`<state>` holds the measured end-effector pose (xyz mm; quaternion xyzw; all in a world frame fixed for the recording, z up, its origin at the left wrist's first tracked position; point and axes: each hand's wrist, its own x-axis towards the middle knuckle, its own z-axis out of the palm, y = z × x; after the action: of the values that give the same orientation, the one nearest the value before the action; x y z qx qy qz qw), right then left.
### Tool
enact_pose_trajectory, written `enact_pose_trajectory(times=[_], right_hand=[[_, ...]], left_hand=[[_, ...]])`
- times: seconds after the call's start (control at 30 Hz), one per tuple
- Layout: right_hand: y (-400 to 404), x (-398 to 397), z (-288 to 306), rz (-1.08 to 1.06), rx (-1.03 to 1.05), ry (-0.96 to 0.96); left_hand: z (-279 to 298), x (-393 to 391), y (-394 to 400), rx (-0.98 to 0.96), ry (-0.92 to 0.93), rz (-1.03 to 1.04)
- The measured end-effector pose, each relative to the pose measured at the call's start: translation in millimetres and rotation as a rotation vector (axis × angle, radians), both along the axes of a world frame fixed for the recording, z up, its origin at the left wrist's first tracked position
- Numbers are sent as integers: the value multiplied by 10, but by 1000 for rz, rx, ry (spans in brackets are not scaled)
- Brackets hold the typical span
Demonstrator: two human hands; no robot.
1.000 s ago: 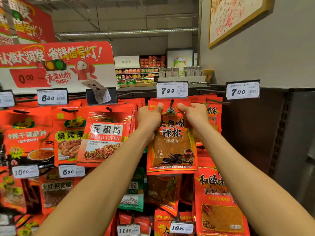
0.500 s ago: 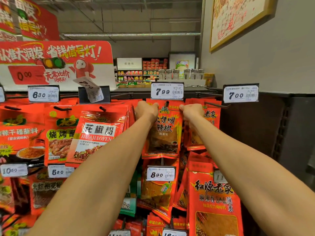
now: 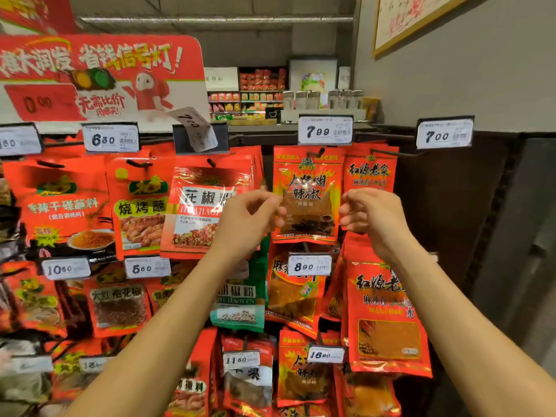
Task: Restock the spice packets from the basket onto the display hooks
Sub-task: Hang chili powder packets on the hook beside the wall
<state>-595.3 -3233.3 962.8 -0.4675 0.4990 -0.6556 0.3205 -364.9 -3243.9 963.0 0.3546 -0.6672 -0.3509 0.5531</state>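
Hands [image 3: 310, 215] beside chili packet [image 3: 307, 203] (tag 7.99 [image 3: 325, 130])

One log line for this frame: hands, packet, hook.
left hand: open | right hand: open | chili packet: hanging on hook under 7.99 tag

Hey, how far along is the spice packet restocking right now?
Done, it seems: a red chili powder packet hangs on the hook under the white 7.99 price tag. In hand: nothing; the left hand and right hand hover at the packet's sides, fingers loosely curled, gripping nothing. Left: I cannot tell, since the basket is out of view.
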Motion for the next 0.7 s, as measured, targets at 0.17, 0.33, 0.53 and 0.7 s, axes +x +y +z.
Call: enact_pose_trajectory(times=[0.17, 0.33, 0.53, 0.7], right_hand=[[646, 414, -697, 102, 55, -73], [994, 859, -2025, 97, 386, -123], [1258, 1394, -3431, 77, 789, -191], [1292, 1761, -4638, 134, 1037, -41]], left_hand=[[-952, 699, 488, 215, 87, -102], [-2350, 1185, 730, 636, 131, -22], [-3769, 1652, 1112, 1052, 114, 109], [-4772, 1869, 1310, 1273, 108, 249]])
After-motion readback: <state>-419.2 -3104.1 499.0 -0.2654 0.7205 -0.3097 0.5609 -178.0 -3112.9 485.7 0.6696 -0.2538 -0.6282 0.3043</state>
